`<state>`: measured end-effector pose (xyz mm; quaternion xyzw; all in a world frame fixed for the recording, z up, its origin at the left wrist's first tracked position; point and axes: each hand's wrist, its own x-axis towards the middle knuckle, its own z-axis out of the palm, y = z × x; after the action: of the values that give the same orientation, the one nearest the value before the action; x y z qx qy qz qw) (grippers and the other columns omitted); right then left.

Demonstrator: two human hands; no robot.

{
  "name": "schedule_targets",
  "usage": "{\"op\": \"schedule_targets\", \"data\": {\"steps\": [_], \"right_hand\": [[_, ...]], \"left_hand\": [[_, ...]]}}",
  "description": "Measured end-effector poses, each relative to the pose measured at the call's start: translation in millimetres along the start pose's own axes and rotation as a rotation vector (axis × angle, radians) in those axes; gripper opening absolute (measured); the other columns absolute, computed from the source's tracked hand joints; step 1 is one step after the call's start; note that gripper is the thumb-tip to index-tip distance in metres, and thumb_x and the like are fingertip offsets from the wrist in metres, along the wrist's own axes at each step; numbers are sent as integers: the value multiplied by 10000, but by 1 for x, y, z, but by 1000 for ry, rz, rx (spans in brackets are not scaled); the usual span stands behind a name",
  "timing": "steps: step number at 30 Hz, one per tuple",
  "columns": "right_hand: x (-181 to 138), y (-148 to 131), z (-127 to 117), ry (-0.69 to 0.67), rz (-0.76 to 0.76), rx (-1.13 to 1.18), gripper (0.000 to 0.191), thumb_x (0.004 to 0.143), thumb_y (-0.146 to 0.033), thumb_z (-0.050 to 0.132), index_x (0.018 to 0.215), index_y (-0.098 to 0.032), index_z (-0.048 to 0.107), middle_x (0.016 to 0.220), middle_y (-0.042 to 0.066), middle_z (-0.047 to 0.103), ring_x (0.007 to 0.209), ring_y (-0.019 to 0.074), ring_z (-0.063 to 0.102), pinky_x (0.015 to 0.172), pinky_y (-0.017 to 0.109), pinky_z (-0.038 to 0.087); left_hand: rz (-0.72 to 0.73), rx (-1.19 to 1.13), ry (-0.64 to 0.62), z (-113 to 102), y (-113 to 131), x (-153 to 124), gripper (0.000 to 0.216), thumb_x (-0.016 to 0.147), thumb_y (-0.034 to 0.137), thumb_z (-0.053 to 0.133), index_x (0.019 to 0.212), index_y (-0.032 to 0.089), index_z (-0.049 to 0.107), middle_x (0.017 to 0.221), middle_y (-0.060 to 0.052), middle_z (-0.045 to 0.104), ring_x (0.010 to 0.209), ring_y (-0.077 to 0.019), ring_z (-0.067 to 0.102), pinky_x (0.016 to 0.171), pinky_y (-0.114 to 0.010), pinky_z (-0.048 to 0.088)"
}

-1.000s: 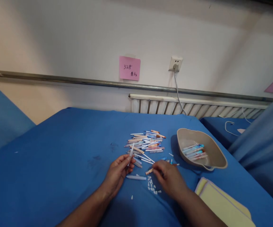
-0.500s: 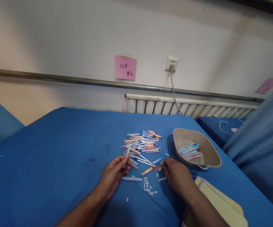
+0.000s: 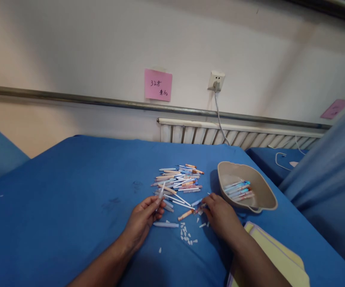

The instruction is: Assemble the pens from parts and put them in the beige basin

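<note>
My left hand (image 3: 147,217) is closed on a pale pen barrel (image 3: 161,191), its narrow end pointing up. To the right, my right hand (image 3: 220,213) hovers low with thumb and fingers apart, right at some small pinkish pen parts (image 3: 199,209). An orange pen piece (image 3: 186,215) and a blue one (image 3: 196,202) lie just left of those fingers. Between and beyond the hands spreads a pile of pen barrels and white refills (image 3: 178,179). Closer to me are a pale barrel (image 3: 165,225) and several small white tips (image 3: 185,235).
A beige basin (image 3: 266,197) with several assembled-looking pens (image 3: 238,190) stands at the right on the blue sheet (image 3: 71,207). Folded yellow cloth (image 3: 275,255) lies near my right forearm. Behind are a radiator (image 3: 199,133), a metal rail (image 3: 100,99) and a plugged-in cord (image 3: 218,111).
My right hand has shifted slightly up and left, its fingers spreading from a closed pose over the small pen parts. My left hand keeps its hold on the barrel.
</note>
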<state>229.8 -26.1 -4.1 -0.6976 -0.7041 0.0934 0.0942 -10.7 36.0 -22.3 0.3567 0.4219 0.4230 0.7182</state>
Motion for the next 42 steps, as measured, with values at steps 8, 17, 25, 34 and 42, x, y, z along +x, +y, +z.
{"op": "schedule_targets", "data": {"steps": [8, 17, 25, 34, 42], "right_hand": [[0, -4, 8, 16, -105, -1, 292, 742, -42, 485, 931, -223, 614, 992, 55, 598, 957, 215, 479, 791, 315, 289], [12, 8, 21, 52, -93, 84, 136, 828, -135, 509, 862, -213, 615, 886, 42, 638, 862, 199, 535, 765, 310, 311], [13, 5, 25, 249, -177, 584, 221, 912, -301, 423, 959, -212, 620, 881, 45, 657, 803, 176, 588, 723, 271, 410], [9, -8, 26, 248, -8, 1118, 247, 772, -420, 606, 721, -182, 569, 608, -36, 526, 540, 102, 459, 495, 208, 363], [9, -7, 24, 173, -32, 1075, 265, 758, -422, 621, 700, -164, 621, 589, -27, 542, 521, 92, 436, 498, 215, 349]], "left_hand": [[14, 20, -6, 2, -1, -1, 242, 701, 321, 733, 833, 149, 624, 751, -15, 660, 611, -94, 546, 581, -198, 424], [30, 83, 3, 4, -1, -1, 280, 662, 363, 749, 805, 150, 636, 732, -12, 661, 586, -91, 541, 557, -190, 419], [157, 380, -43, -1, -16, 2, 304, 667, 390, 724, 847, 154, 657, 727, -27, 674, 605, -125, 554, 572, -212, 428], [284, 652, -77, 7, -10, -11, 218, 708, 340, 672, 857, 184, 705, 771, -25, 675, 729, -192, 593, 677, -250, 457], [346, 776, -108, 9, -6, -15, 196, 736, 311, 637, 882, 212, 724, 817, -34, 700, 751, -198, 610, 693, -248, 457]]}}
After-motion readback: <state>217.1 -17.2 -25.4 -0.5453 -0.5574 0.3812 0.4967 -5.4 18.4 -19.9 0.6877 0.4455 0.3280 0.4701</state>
